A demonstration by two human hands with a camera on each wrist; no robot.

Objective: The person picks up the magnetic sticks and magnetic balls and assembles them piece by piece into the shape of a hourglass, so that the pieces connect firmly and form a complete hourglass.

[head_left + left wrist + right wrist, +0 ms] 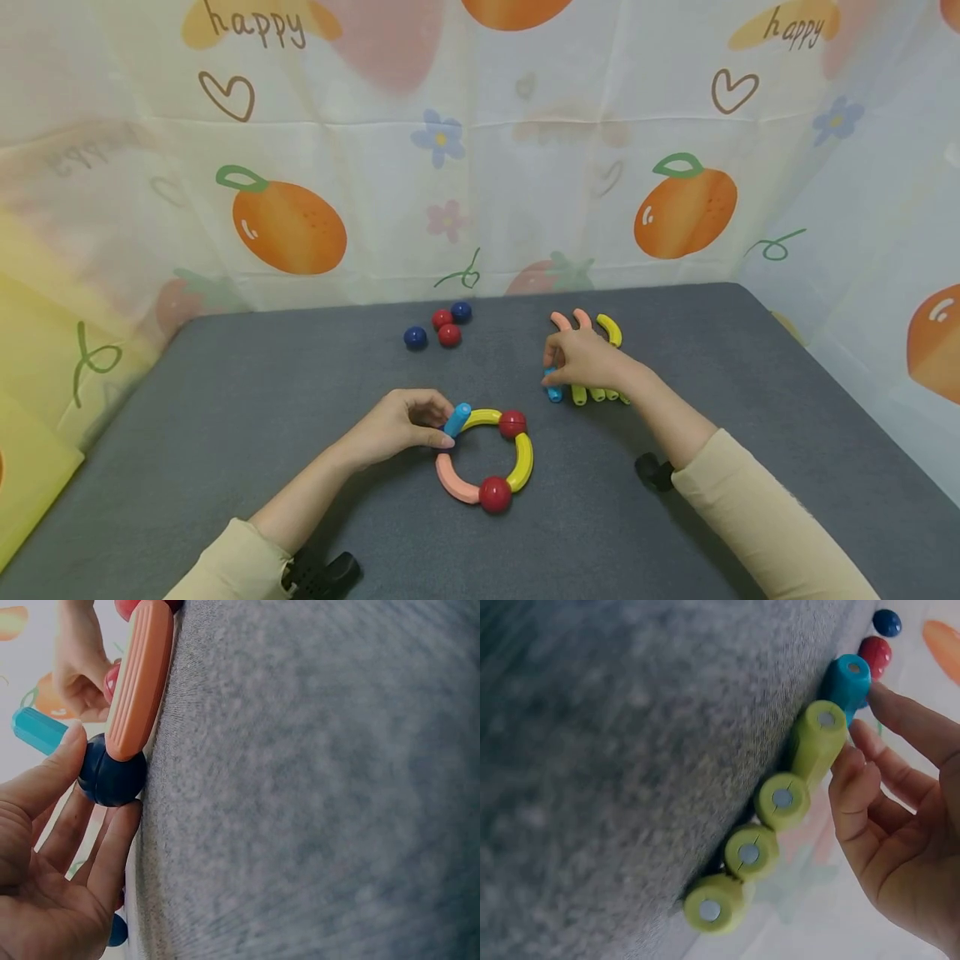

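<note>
In the head view, my left hand [405,427] is at the left side of a ring of curved yellow sticks [522,461], a curved pink stick [456,481] and two red balls [495,494]. Its thumb and fingers grip a dark blue ball [112,776], which touches the pink stick's end in the left wrist view. A light blue stick [457,419] slants up from that ball. Farther right, my right hand [588,358] pinches another light blue stick [850,682], beside a row of yellow-green sticks [781,799]. The hand partly covers that row in the head view.
Loose red balls [449,335] and dark blue balls [416,337] lie near the back of the grey table [247,400]. Behind the right hand are pink sticks [582,317] and a curved yellow stick [611,328]. A printed curtain [480,200] hangs along the table's back edge.
</note>
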